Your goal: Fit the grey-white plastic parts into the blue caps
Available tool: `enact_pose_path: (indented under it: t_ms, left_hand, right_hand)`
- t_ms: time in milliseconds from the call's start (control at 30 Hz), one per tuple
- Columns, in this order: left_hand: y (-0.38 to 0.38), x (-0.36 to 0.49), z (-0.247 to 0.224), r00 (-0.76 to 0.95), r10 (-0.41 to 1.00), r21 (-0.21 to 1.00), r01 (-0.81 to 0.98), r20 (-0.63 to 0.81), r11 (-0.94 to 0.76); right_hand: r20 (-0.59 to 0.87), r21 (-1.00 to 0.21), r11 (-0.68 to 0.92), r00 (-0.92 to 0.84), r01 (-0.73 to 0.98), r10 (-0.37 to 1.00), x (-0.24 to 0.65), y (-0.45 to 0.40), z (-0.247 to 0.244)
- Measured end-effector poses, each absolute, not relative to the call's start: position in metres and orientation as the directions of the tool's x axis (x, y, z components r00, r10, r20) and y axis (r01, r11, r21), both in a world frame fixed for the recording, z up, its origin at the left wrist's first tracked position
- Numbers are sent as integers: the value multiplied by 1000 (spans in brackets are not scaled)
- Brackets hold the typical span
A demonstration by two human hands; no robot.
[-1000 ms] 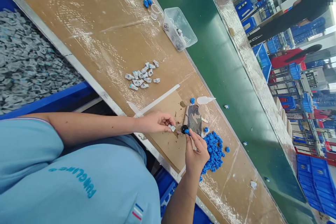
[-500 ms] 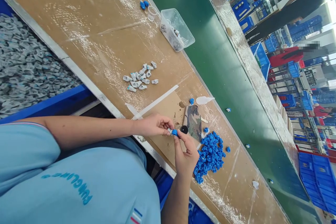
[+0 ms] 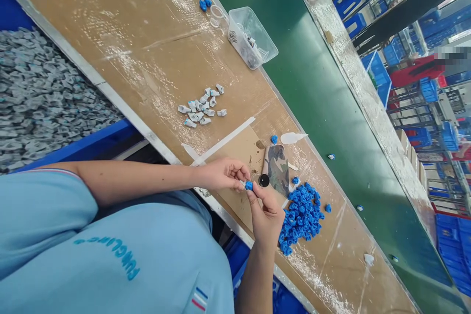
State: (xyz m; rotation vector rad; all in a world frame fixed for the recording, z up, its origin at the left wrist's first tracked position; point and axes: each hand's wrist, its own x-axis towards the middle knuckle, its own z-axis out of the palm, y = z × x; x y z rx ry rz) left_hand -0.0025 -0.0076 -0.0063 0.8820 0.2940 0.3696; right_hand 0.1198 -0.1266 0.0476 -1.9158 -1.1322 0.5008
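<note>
Over the near edge of the brown worktop, my left hand [image 3: 230, 174] pinches a small light grey plastic piece [image 3: 242, 184], mostly covered by the fingers. My right hand [image 3: 265, 208] grips a small blue plastic piece [image 3: 249, 186] between thumb and forefinger. The two pieces meet end to end; how deeply they fit together cannot be made out. Just beyond the fingertips are a round black cap [image 3: 264, 180] and a camouflage-patterned flat case [image 3: 276, 169]. A heap of blue pieces [image 3: 302, 216] lies beside my right hand. Several grey pieces [image 3: 200, 106] are scattered beyond my left hand.
A clear plastic tub [image 3: 252, 37] with small parts stands at the worktop's far edge. Beyond runs a green conveyor belt [image 3: 312, 88] carrying a few small pieces. A blue bin of grey pieces [image 3: 55, 93] sits at the left. People and blue crates [image 3: 454, 245] are across the belt.
The view has shifted slightly, so the worktop appears a little further right. Both hands keep the grey and blue pieces together; pieces on the belt have moved slightly.
</note>
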Motion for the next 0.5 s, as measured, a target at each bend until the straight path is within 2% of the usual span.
enact_pose_path:
  t_ms: [333, 500]
  left_hand:
    - [-8, -2, -7, 900, 412, 786, -152, -140, 599]
    - [-3, -4, -3, 918, 329, 820, -8, -221, 572]
  right_hand:
    - [96, -864, -233, 602, 446, 793, 107, -134, 31]
    - [35, -902, -263, 664, 343, 747, 106, -138, 20]
